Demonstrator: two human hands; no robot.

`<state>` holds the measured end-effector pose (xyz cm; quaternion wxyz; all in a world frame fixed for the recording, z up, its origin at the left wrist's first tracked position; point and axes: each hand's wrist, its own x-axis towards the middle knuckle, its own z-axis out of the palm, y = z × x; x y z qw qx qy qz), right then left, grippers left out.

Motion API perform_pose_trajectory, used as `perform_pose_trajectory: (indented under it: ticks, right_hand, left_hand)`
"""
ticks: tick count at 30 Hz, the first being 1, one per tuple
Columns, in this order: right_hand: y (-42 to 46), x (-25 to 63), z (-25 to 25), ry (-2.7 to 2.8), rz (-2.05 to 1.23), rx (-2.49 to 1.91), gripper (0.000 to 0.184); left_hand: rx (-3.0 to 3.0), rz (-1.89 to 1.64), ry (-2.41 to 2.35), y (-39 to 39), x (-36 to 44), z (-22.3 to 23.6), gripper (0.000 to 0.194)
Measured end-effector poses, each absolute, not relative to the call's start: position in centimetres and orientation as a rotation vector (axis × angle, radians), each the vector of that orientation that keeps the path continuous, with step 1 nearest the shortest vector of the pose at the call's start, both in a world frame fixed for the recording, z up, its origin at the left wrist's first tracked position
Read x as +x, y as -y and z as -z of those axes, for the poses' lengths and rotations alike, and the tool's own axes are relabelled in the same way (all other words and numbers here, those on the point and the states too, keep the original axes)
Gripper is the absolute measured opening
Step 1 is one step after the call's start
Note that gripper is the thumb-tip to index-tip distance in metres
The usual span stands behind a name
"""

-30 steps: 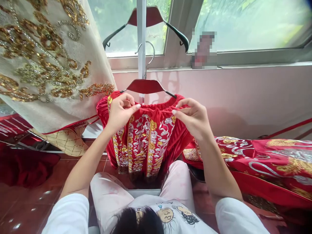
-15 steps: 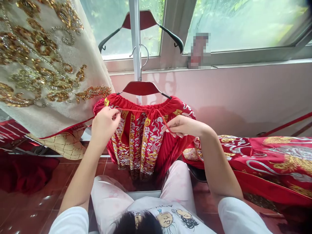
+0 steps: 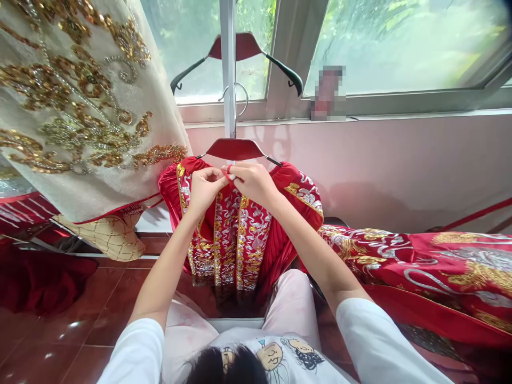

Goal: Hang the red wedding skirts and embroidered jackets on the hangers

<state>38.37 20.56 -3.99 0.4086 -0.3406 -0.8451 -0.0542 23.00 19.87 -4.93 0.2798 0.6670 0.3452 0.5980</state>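
Garment (image 3: 227, 240), red with gold and silver embroidery, hangs below a red-and-black hanger (image 3: 236, 149) in front of the seated person; left hand (image 3: 206, 186) and right hand (image 3: 254, 181) meet at its gathered top edge (image 3: 288, 172), both pinching a thin red cord (image 3: 228, 175) between thumb and fingers, exact crossing of the cord hidden. Handling estimate: plain cloth soft and perhaps slippery, embroidered strips stiffer, heavier and likely to snag, cord light and limp. Best hold judged to be fingertips on the cord close to the cloth, with any steadying grip on the plain gathers rather than the metallic thread.
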Motion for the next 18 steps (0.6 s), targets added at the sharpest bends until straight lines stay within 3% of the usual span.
perform_pose_trajectory:
  ticks: [6, 14, 18]
  right_hand:
    - [-20.3, 37.3, 4.7, 2.209, 0.196, -0.918, 0.026]
    - [-19.9, 38.9, 4.5, 2.123, 0.136, -0.800, 0.035]
    - [-19.1, 39.8, 3.6, 2.150, 0.163, -0.771, 0.029]
  left_hand:
    - [2.261, -1.422, -1.153, -19.0, 21.2, 3.7, 0.013]
    - [2.490, -1.288, -1.172, -18.3, 22.1, 3.0, 0.019]
    - [2.490, -1.383, -1.048, -18.4, 23.1, 3.5, 0.014]
